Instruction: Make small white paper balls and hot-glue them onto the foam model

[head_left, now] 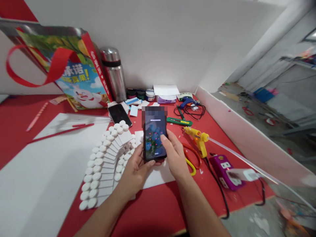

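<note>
A smartphone (154, 131) is held upright over the middle of the red table, its lit screen showing blue tulips and a dotted pattern. My left hand (135, 171) grips its lower left side and bottom. On the lower right side my right hand (175, 156) is closed around it, the thumb touching the screen. Just left of my left hand stands a curved, stair-like piece of white card strips edged with white round discs (98, 161); my hand and forearm hide part of it. Scissors (190, 164) with red and yellow handles lie beside my right hand, partly covered.
A yellow glue gun (201, 141) with a long glue stick and a purple power strip (223, 171) lie at right. Behind are a green utility knife (179, 121), another phone (120, 115), a steel thermos (115, 74) and a gift bag (86, 82). White board (41, 177) covers the left.
</note>
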`<state>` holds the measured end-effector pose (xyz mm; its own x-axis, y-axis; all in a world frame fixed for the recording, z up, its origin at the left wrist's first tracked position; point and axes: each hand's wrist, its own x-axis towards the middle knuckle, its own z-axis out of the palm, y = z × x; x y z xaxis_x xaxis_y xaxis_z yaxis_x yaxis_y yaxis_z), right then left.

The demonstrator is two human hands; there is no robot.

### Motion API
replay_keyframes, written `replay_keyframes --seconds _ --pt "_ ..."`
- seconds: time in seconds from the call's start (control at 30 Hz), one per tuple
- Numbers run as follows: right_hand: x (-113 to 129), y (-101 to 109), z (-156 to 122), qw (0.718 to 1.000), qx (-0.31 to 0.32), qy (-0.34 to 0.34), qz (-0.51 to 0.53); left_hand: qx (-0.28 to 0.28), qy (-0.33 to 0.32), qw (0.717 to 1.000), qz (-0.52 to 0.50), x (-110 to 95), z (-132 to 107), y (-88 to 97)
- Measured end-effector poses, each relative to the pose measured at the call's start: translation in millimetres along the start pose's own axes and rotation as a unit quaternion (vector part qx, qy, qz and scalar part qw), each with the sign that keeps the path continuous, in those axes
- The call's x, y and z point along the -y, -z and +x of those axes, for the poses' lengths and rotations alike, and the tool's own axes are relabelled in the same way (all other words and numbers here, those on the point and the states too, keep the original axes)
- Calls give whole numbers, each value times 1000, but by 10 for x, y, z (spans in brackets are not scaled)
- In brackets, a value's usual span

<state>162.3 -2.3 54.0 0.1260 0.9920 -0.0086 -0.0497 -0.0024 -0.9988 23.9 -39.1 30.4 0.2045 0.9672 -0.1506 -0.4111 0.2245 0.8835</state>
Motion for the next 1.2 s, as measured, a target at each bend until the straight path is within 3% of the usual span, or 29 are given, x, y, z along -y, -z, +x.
replay_keyframes --seconds 0.33,0.83,1.2 --pt "-50 -49 -4 999 -37 5 -6 14 -1 1000 -3 8 -18 -32" --pt "-102 -51 18 991 -77 38 -99 3 -8 999 35 42 -18 -43" --pt "-74 10 47 990 -74 35 -112 23 13 1000 -5 4 -8 -19"
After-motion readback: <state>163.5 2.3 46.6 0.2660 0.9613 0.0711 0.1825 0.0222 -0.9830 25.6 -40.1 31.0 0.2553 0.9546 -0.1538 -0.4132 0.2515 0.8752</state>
